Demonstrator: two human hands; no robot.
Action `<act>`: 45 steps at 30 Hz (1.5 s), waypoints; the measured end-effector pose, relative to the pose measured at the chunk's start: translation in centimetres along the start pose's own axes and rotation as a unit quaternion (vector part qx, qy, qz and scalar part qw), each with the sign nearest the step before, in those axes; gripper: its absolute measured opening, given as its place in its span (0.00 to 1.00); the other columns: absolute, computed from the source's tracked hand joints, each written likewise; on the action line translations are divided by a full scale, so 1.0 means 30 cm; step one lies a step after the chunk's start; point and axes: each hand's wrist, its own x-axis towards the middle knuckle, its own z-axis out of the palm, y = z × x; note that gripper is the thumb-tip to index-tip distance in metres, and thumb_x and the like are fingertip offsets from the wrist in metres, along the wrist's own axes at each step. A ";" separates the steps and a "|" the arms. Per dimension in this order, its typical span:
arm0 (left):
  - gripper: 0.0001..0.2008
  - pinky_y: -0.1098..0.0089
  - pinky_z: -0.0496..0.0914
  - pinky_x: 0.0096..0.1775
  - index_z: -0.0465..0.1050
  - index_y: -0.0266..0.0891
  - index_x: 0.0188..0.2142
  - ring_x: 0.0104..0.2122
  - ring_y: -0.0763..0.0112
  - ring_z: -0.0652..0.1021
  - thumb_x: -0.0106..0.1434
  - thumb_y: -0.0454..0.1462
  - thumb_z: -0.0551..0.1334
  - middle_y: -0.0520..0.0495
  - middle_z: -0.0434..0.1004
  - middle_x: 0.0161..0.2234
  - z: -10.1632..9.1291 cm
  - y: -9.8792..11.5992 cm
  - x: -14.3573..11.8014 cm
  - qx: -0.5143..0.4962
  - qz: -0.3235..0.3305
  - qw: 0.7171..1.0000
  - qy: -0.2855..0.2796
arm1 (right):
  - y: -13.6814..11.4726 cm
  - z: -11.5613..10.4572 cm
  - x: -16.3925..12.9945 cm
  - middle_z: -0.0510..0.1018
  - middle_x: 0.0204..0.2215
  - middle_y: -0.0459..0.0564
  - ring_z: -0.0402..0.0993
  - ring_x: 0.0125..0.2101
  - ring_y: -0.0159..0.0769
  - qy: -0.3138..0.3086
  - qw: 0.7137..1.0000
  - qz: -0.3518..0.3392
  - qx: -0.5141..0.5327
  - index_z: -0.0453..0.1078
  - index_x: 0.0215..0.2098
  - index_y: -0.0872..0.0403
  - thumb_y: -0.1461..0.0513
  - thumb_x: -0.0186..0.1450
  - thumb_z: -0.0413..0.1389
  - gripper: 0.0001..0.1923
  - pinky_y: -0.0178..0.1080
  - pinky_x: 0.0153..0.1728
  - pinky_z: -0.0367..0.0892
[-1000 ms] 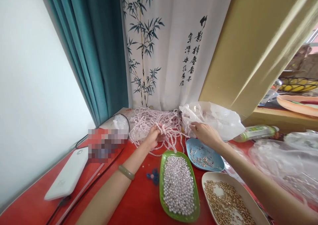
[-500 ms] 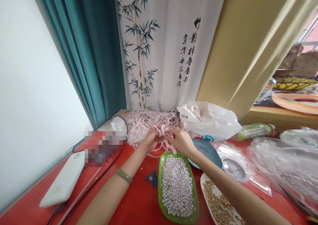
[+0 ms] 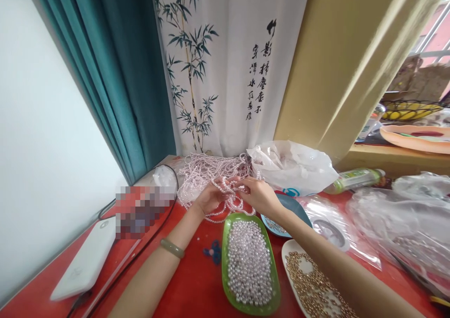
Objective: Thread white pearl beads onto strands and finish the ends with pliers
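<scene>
Both hands have met at the pearl strands, left hand and right hand each pinching one strand, stretched left-right between them.

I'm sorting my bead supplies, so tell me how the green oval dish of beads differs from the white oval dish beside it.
The green oval dish holds pale pinkish pearl beads, heaped full; the white oval dish holds smaller gold beads in a thinner layer with bare patches. The green dish shows whole, while the white one is partly hidden by the right forearm and the picture's edge. Both lie on the red table.
</scene>
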 end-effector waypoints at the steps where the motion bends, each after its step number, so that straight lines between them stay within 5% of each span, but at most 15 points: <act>1: 0.08 0.78 0.67 0.24 0.68 0.36 0.28 0.32 0.70 0.75 0.46 0.28 0.63 0.45 0.73 0.41 0.003 0.003 -0.004 0.012 0.002 1.000 -0.001 | 0.000 -0.009 0.000 0.74 0.31 0.45 0.69 0.29 0.34 -0.002 1.000 -0.002 -0.017 0.72 0.35 0.48 0.64 0.55 0.49 0.13 0.33 0.28 0.58; 8: 0.08 0.78 0.66 0.25 0.67 0.35 0.23 0.37 0.65 0.74 0.43 0.28 0.66 0.43 0.72 0.41 0.007 0.012 -0.019 0.056 -0.001 0.998 -0.031 | -0.019 -0.028 -0.007 0.72 0.23 0.44 0.64 0.22 0.29 0.018 0.999 0.013 0.031 0.72 0.31 0.51 0.62 0.55 0.50 0.09 0.31 0.23 0.55; 17: 0.11 0.76 0.65 0.23 0.69 0.33 0.25 0.19 0.78 0.70 0.43 0.34 0.69 0.52 0.70 0.21 -0.028 -0.020 -0.003 0.057 0.005 0.998 -0.039 | -0.063 -0.042 -0.014 0.61 0.13 0.41 0.51 0.16 0.24 -0.012 0.973 0.021 0.231 0.75 0.34 0.53 0.64 0.56 0.49 0.14 0.31 0.19 0.50; 29: 0.11 0.77 0.65 0.22 0.72 0.32 0.25 0.21 0.77 0.71 0.42 0.35 0.69 0.50 0.71 0.21 -0.028 -0.024 0.007 0.039 0.013 0.999 -0.007 | -0.050 0.002 0.032 0.70 0.21 0.44 0.61 0.22 0.27 -0.077 0.955 0.013 0.285 0.72 0.25 0.56 0.67 0.50 0.51 0.07 0.31 0.25 0.55; 37: 0.21 0.77 0.71 0.25 0.67 0.42 0.48 0.30 0.73 0.76 0.53 0.31 0.62 0.44 0.73 0.43 0.018 0.017 -0.002 0.100 -0.025 0.995 -0.008 | 0.010 0.008 0.029 0.70 0.27 0.47 0.62 0.27 0.30 -0.025 0.939 0.076 0.335 0.60 0.23 0.55 0.60 0.56 0.49 0.07 0.33 0.30 0.56; 41: 0.24 0.75 0.73 0.29 0.64 0.43 0.51 0.36 0.71 0.76 0.54 0.28 0.59 0.44 0.69 0.49 0.048 0.031 -0.005 0.104 -0.017 0.994 -0.020 | 0.020 -0.008 0.018 0.61 0.19 0.41 0.54 0.21 0.26 -0.008 0.931 0.096 0.353 0.57 0.24 0.54 0.58 0.58 0.48 0.09 0.32 0.24 0.52; 45: 0.23 0.79 0.72 0.26 0.63 0.41 0.51 0.38 0.70 0.75 0.55 0.27 0.57 0.43 0.69 0.48 0.036 0.044 0.010 0.047 0.006 0.998 0.038 | 0.031 -0.039 0.005 0.54 0.16 0.39 0.48 0.17 0.25 0.003 0.925 0.109 0.364 0.57 0.25 0.54 0.56 0.59 0.48 0.10 0.31 0.20 0.46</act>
